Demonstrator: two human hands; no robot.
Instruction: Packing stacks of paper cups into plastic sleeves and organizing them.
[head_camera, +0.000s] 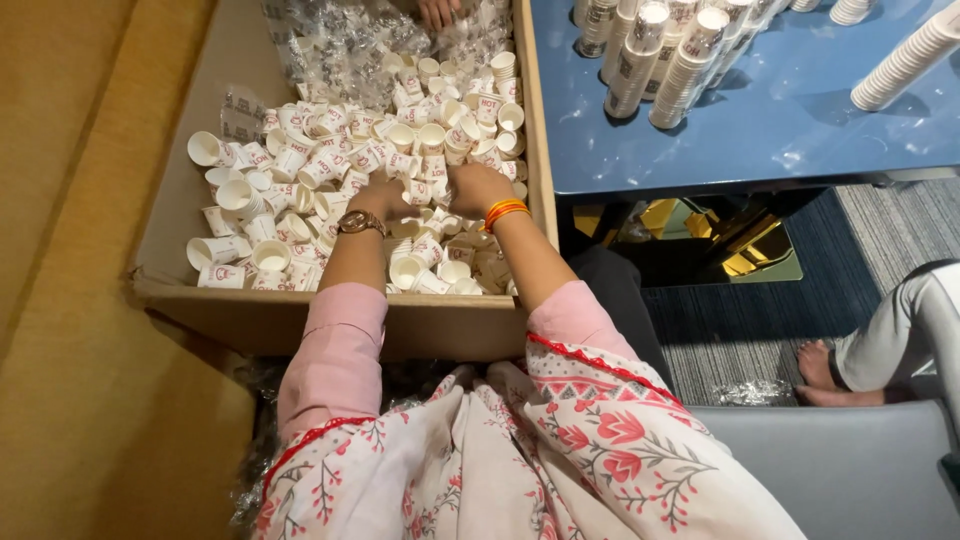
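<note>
Head view looks straight down into a wide cardboard box (180, 290) filled with loose small paper cups (300, 170), white with red print, lying on their sides and tumbled in every direction. Both hands are sunk into the heap near the box's right wall. The left hand (383, 198), with a wristwatch (360, 222) on its wrist, is curled down among the cups; the right hand (477, 188), wearing orange bangles (505, 211), is bunched close beside it. The fingers of both are buried, so whether each actually grips a cup or merely presses into the pile cannot be told. The hands sit nearly touching, likely so that cups can be nested one into another. At the far end of the box lie crumpled clear plastic wrappers (340, 45), where another person's hand (438, 12) reaches in. On the blue bench (780, 120) to the right, finished stacks of cups (650, 60) stand and lie in columns.
</note>
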